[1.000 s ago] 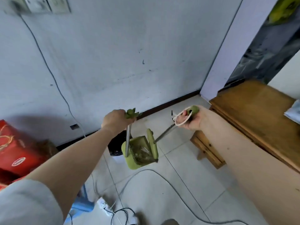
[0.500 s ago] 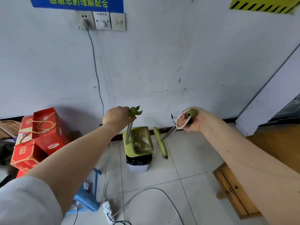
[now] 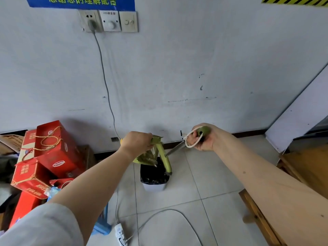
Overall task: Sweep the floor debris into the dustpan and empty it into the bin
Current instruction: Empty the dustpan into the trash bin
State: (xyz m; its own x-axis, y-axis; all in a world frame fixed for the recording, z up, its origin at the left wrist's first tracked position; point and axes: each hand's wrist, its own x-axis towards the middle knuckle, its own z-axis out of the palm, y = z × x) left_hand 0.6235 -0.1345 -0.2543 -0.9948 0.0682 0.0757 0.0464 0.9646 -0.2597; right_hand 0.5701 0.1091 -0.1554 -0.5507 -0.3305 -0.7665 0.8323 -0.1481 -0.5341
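Observation:
My left hand [image 3: 135,143] grips the top of the green dustpan's handle. The dustpan [image 3: 147,158] hangs tipped over the bin, with debris showing at its lower edge. The bin [image 3: 154,181] is small and white with a black liner, standing on the tiles by the wall. My right hand [image 3: 202,140] grips the green end of the broom handle, which has a white cord loop. The green broom head [image 3: 165,160] hangs down beside the dustpan, over the bin's right rim.
Red gift boxes [image 3: 44,157] are stacked at the left. A wooden bench [image 3: 301,174] stands at the right. A white power strip [image 3: 120,234] and cables lie on the tiles near me, beside a blue stool [image 3: 103,226]. A cable runs down the wall from the socket [image 3: 89,20].
The dustpan has swung from level above the bin to tipped steeply over it. The broom head has moved in over the bin's right rim. Both hands keep their grips.

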